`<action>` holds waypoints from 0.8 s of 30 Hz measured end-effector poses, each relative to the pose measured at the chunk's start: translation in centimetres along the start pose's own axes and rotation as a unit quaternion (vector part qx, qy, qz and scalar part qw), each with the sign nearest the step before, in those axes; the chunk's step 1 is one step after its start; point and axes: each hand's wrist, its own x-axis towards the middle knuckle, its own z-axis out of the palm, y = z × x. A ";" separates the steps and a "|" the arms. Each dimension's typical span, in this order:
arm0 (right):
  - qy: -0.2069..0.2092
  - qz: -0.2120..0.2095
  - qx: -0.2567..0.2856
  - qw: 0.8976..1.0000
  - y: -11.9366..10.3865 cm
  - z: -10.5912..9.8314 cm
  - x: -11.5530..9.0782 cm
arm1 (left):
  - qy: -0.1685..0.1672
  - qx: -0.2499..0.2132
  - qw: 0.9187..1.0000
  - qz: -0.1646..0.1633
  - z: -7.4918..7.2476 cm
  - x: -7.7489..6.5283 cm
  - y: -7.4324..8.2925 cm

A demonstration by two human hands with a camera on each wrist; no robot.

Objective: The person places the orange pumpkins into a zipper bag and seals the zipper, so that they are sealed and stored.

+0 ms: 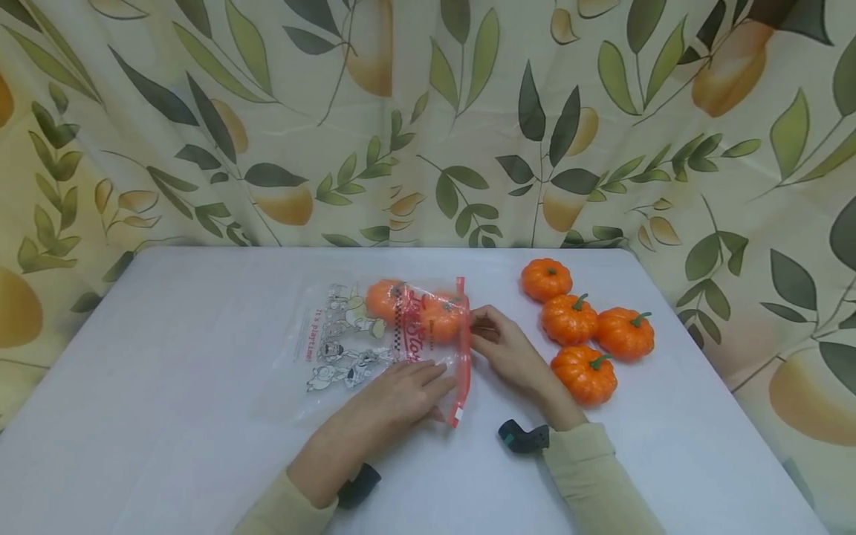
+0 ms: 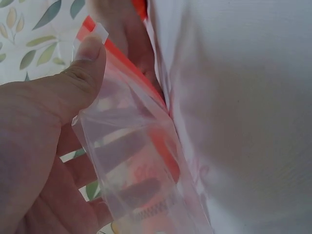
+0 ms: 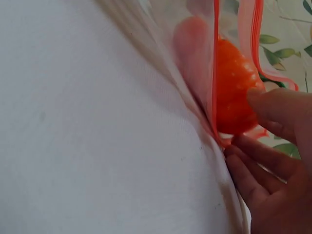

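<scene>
A clear zip bag (image 1: 381, 342) with a red strip along its mouth lies on the table, its mouth facing right. Inside, near the mouth, sit two orange pumpkins (image 1: 441, 318), seen through the printed plastic. My left hand (image 1: 404, 390) pinches the near corner of the bag's mouth, thumb (image 2: 90, 58) outside and fingers behind the plastic. At the mouth, my right hand (image 1: 504, 353) touches the nearer pumpkin (image 3: 236, 87) with its thumb, and its extended fingers lie by the lower red strip.
Several more orange pumpkins (image 1: 568, 319) with green stems stand in a group right of my right hand. The white table (image 1: 167, 334) backs onto a leaf-patterned curtain (image 1: 428, 119). Black wrist cameras (image 1: 523, 437) sit by both cuffs.
</scene>
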 end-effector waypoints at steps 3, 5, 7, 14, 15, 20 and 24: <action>-0.015 0.008 -0.017 1.000 0.1 -0.1 -0.1 | 0.002 -0.004 1.000 0.000 -0.1 0.0 -0.1; -0.024 0.012 -0.030 0.999 0.1 -0.1 -0.1 | 0.004 -0.004 1.000 0.003 0.0 0.0 -0.2; -0.028 0.018 -0.044 0.998 0.0 -0.1 -0.1 | 0.001 -0.005 1.000 0.001 -0.1 0.0 -0.2; -0.032 0.018 -0.078 0.996 -0.1 0.0 -0.1 | -0.010 -0.013 1.000 -0.012 -0.1 -0.2 -0.2; -0.033 0.015 -0.085 0.996 -0.1 0.0 -0.2 | -0.010 -0.013 1.000 -0.012 -0.1 -0.2 -0.2; -0.048 -0.037 -0.109 0.992 0.4 -0.4 -0.4 | -0.013 -0.019 1.000 -0.016 -0.2 -0.3 -0.2; -0.061 -0.064 -0.115 0.989 0.4 -0.3 -0.3 | -0.016 -0.020 1.000 -0.018 -0.3 -0.4 -0.2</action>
